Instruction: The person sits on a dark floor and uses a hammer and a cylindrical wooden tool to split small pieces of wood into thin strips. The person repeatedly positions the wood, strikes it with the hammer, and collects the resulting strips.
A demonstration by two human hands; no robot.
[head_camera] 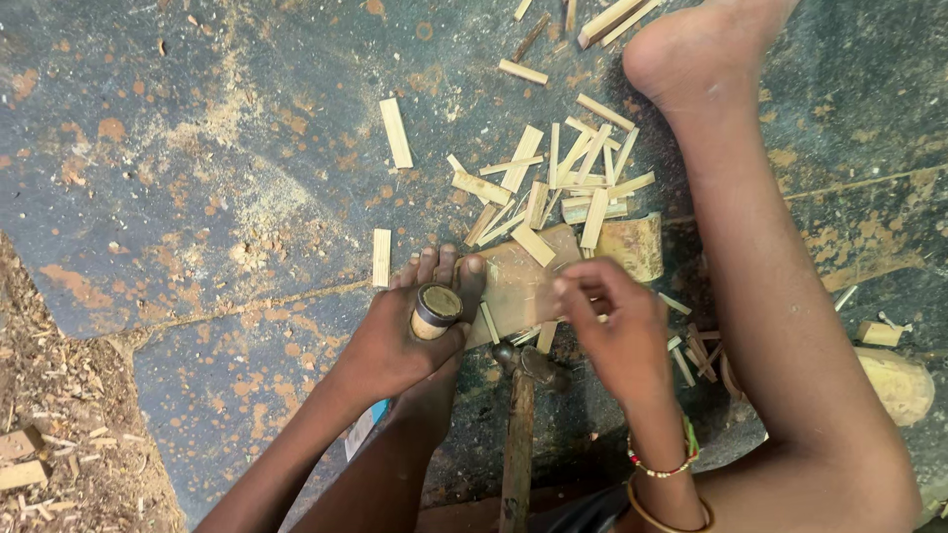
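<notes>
My left hand grips a short round bamboo section and holds it upright, with its cut end facing up, against the toes of my foot. My right hand hovers just right of it, fingers bent and pinched together at the edge of a flat wooden block. Whether those fingers hold a splint is hidden. A hammer with a wooden handle lies on the floor between my two forearms. My right wrist carries a beaded bracelet and a bangle.
Several split bamboo strips lie scattered beyond the block. A curved bamboo piece sits at the block's right. My right leg stretches up the right side to the top edge. Sawdust and chips cover the dark floor.
</notes>
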